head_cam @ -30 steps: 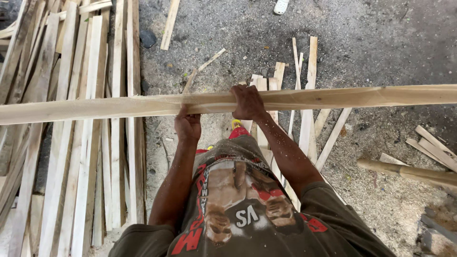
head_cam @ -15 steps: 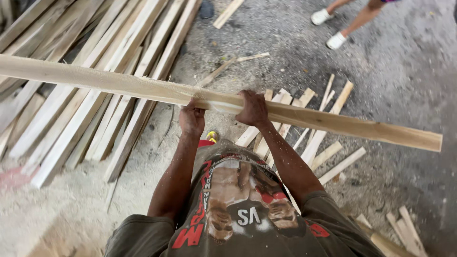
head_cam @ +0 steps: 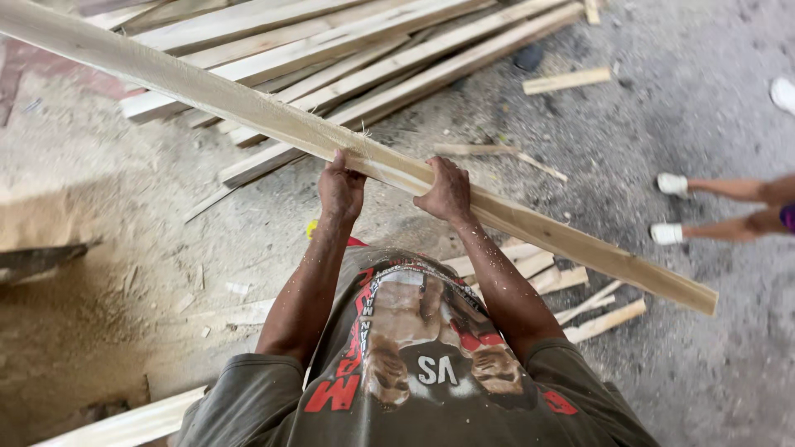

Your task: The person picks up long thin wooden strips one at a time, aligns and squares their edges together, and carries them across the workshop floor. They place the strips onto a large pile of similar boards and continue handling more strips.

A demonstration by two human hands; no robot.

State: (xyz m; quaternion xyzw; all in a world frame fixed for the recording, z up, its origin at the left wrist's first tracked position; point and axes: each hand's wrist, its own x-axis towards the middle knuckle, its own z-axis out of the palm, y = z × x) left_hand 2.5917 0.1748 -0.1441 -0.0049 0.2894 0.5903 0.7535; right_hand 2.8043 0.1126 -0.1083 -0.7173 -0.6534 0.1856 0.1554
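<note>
Left hand [head_cam: 341, 184] and right hand [head_cam: 447, 192] are both closed around a long pale plank [head_cam: 248, 108], held slantwise at waist height above the dusty floor [head_cam: 124, 248]. Beyond lies a stack of boards [head_cam: 348, 50]; offcuts [head_cam: 571, 285] lie underneath at right.

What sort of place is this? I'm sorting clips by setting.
Probably a sawmill yard or rough woodworking shop. Both hands, left hand and right hand, grip a long sawn plank; a stack of planks lies behind, with offcuts on the dusty concrete floor.
</note>
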